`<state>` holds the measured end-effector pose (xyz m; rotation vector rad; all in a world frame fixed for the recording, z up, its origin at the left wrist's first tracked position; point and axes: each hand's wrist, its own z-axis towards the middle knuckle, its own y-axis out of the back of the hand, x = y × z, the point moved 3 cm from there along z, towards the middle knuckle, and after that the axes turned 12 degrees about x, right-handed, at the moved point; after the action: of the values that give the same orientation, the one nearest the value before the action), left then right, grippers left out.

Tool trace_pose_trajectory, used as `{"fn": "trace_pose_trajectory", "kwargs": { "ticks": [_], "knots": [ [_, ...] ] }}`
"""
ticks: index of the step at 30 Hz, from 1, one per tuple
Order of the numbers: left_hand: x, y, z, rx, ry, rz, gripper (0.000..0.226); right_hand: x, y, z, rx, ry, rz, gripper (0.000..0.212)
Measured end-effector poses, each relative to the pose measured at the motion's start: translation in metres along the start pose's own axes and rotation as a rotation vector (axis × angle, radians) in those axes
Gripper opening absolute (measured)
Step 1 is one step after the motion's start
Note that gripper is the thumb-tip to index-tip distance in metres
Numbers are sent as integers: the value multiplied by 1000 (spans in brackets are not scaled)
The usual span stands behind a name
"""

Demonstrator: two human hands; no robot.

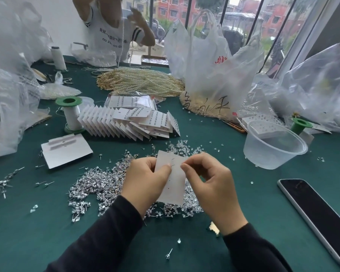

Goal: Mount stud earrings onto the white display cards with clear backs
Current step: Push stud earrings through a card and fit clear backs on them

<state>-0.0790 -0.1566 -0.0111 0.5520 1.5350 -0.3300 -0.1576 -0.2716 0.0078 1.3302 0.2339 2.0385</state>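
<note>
Two forearms in dark sleeves are reaching in from the bottom edge, and a single stud earring (169, 253) is lying loose between them on the green table (47, 232). Just beyond, both hands are meeting over a white display card (174, 185), which is being held upright above the table at the centre of the view. The left hand (145, 179) is gripping the card's left edge, with its thumb pressing on the face. The right hand (210, 185) is pinching thumb and forefinger together at the card's upper right side, around what may be a clear back (182, 165), though it is too small to be sure. A thin metal post is sticking out of the card beside the left thumb.

Under and around the hands, a wide pile of stud earrings (98, 183) is spreading across the cloth, and a heap of clear backs (180, 147) is sitting just behind the card. Farther back, a fanned stack of finished cards (130, 124) is leaning beside a green-topped spool (71, 114). To the right, a clear plastic bowl (273, 148) is standing near a dark phone (318, 214) that is lying face up. Pearl strands (141, 81) and plastic bags (210, 65) are filling the far side, where another person (110, 30) is sitting.
</note>
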Motion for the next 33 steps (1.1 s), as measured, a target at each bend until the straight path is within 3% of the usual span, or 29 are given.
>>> {"fn": "trace_pose_trajectory", "kwargs": {
  "ticks": [7, 18, 29, 33],
  "knots": [
    [-4, 0, -2, 1, -108, 128, 20, -6, -8, -1, -79, 36, -35, 6],
    [-6, -1, -2, -27, -205, 239, 21, -8, -11, -2, -42, 18, 50, 7],
    [-4, -4, -4, -51, -325, 449, 38, -11, -23, -10, -132, 7, -33, 10],
    [-4, -5, -3, -16, -322, 421, 39, -10, -24, -10, -140, 32, -11, 8]
  ]
}}
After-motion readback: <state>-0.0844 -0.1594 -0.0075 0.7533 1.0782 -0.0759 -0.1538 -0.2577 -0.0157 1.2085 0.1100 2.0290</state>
